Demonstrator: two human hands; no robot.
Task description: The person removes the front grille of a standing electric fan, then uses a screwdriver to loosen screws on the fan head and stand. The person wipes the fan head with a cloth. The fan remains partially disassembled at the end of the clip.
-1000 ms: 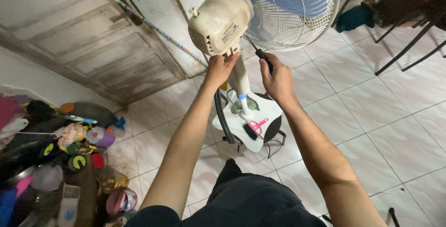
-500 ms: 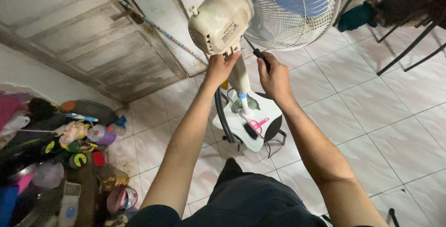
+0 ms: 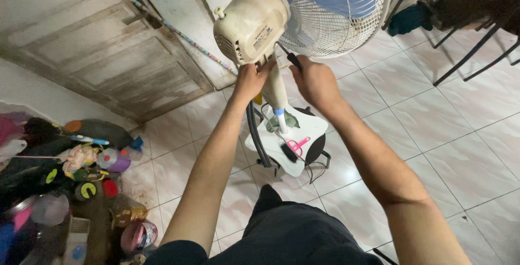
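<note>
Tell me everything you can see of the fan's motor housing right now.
The motor housing is a rounded cream plastic shell, grimy and yellowed, with vent slots at its rear, a small knob on top and a label on its side. It sits behind the white wire grille with blue blades, atop a pale stand neck. The left hand grips just beneath it; the right hand holds a dark-handled screwdriver angled toward its underside.

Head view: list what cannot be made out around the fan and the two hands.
- Screwdriver: only the black handle shows; its tip is hidden behind the motor housing and the grille.
- Right hand: seen from the back, so its fingers around the handle are hidden.
- Left hand: its fingertips are tucked under the housing.
- Fan grille: its top is cut off by the upper edge.
- Small things on the fan base: too small to identify.
</note>
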